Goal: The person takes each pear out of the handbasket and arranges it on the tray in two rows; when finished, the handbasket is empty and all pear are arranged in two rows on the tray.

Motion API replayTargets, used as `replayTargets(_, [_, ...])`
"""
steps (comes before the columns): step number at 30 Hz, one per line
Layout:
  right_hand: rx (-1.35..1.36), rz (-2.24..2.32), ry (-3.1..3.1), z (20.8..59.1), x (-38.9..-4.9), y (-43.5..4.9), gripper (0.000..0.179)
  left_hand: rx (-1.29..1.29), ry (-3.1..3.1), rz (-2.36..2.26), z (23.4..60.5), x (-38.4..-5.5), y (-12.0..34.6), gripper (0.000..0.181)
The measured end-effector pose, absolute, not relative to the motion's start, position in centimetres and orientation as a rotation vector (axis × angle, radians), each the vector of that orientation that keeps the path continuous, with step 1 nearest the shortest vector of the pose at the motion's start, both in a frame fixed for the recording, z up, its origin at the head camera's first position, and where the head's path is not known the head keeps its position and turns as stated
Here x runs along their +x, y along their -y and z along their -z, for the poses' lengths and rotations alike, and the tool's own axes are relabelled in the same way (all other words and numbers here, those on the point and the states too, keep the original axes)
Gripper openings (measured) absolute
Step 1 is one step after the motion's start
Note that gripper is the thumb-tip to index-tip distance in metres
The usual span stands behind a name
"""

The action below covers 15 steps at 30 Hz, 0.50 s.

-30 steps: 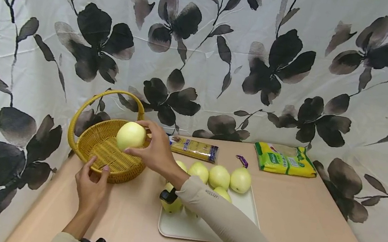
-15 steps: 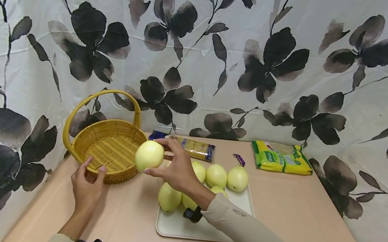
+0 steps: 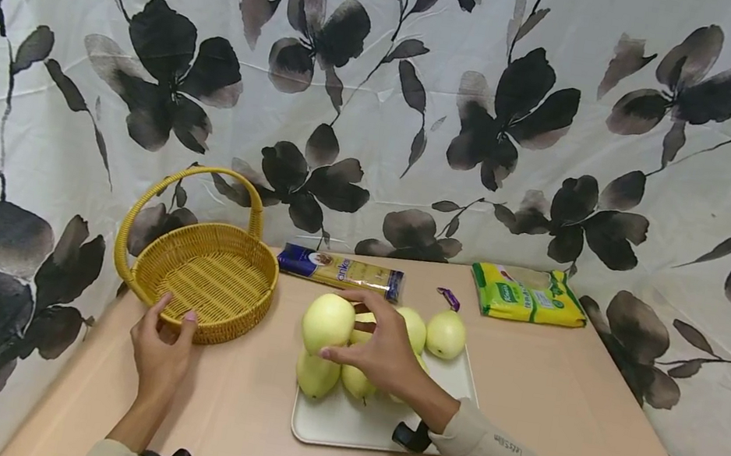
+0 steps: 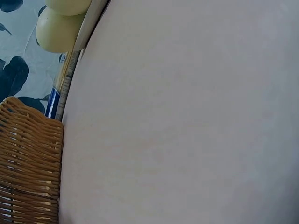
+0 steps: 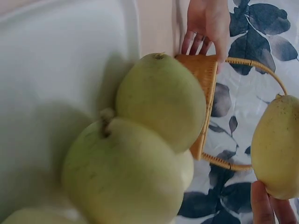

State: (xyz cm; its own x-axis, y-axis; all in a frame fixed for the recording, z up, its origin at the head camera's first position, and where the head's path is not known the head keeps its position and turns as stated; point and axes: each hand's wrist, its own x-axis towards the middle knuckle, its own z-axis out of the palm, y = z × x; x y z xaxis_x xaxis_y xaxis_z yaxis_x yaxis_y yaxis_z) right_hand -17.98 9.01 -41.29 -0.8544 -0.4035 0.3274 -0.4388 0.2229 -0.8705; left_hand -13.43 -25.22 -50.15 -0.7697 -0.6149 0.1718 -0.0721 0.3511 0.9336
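My right hand point(image 3: 393, 350) pinches a pale yellow-green pear point(image 3: 327, 325) between thumb and fingers, above the left side of the white tray point(image 3: 334, 436). Several similar pears rest on that tray, among them a front-left pear point(image 3: 317, 375) and a back-right pear point(image 3: 446, 335). To the left stands a round yellow wicker basket point(image 3: 205, 275) with its handle up and a bare woven floor. My left hand point(image 3: 160, 355) holds its front rim, thumb and fingertips at the edge. The right wrist view shows the held pear point(image 5: 278, 147) at the right edge, against fingertips point(image 5: 262, 205).
Behind the tray lie a blue-and-gold long packet point(image 3: 341, 270) and a small purple wrapped sweet point(image 3: 449, 299). A green-and-yellow bag point(image 3: 529, 295) lies at the back right of the table point(image 3: 557, 414). A floral curtain point(image 3: 431, 72) hangs behind the table.
My right hand has carried the pear from over the basket rightward and slightly down to above the tray. My left hand has stayed at the basket's rim.
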Motion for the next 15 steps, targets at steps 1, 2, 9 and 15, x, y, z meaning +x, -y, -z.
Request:
replayTargets(1, [0.833, -1.749, 2.437, 41.4, -17.9, -9.5, 0.078, 0.596, 2.115, 1.427, 50.2, -13.4, 25.2, 0.062])
replayTargets(2, [0.828, -1.748, 2.442, 41.5, -17.8, -10.1, 0.078, 0.594, 2.115, 1.431, 50.2, -13.4, 25.2, 0.063])
replayTargets(9, [0.762, -1.734, 2.502, 42.1, -17.4, -14.1, 0.081, 0.577, 2.106, 1.45, 50.1, -13.4, 25.2, 0.063])
replayTargets(15, [0.665, -1.719, 2.553, 42.5, -17.2, -17.3, 0.08, 0.589, 2.115, 1.458, 50.1, -13.5, 25.3, 0.064])
